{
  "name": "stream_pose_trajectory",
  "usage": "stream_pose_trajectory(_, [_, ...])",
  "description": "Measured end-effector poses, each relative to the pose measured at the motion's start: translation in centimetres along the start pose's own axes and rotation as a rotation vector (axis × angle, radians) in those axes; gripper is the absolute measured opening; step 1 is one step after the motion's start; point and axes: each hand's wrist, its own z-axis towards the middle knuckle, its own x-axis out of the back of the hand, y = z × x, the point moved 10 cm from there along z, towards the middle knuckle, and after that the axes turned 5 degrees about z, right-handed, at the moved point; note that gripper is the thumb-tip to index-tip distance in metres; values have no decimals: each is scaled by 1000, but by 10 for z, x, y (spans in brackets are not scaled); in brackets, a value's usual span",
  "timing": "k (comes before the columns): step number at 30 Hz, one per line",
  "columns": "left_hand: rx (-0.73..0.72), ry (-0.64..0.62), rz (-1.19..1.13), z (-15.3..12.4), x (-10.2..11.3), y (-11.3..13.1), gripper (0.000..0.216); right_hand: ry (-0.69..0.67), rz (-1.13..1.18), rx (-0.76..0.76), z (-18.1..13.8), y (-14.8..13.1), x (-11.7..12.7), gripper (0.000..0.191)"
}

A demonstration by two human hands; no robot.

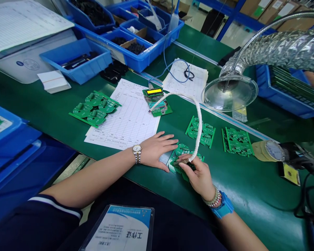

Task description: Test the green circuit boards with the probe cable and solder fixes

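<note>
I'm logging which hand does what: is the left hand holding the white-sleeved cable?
No, the right hand grips the white-sleeved cable at one end, over a circuit board; the left hand lies palm down.

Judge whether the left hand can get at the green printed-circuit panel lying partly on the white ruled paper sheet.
Probably yes: the left hand, palm down with fingers spread, seems to have only the flat paper sheet between it and the panel.

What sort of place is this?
Probably an electronics workshop or factory: green circuit boards lie on the long table, blue bins hold small parts, and a silvery hose, perhaps for fumes, ends above the table.
</note>
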Motion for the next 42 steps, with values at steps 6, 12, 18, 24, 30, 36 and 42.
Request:
stream_pose_trajectory(6, [10, -22, -1, 0, 0, 0, 81, 0, -17, 16, 0, -3, 1, 3])
stream_pose_trajectory(12, [16, -27, -7, 0, -1, 0, 81, -14, -70, 65, 1, -9, -4, 2])
stream_pose_trajectory(18, [15, -22, -15, 0, 0, 1, 80, 22, -127, 63, 1, -7, -5, 1])
stream_pose_trajectory(24, [15, -20, -11, 0, 0, 0, 79, 6, -103, 74, 3, -10, -6, 1])
stream_pose_trajectory(30, [15, -7, -7, 0, 0, 0, 80, -3, -108, 64, 3, -8, -7, 3])
stream_pose_trajectory(36, [2, 2, -10, -1, 1, 1, 82, -6, -123, 71, 2, -6, -8, 4])
stream_pose_trajectory(42, [8, 1, -29, -1, 1, 0, 84, -3, -138, 72, 3, -7, -8, 6])
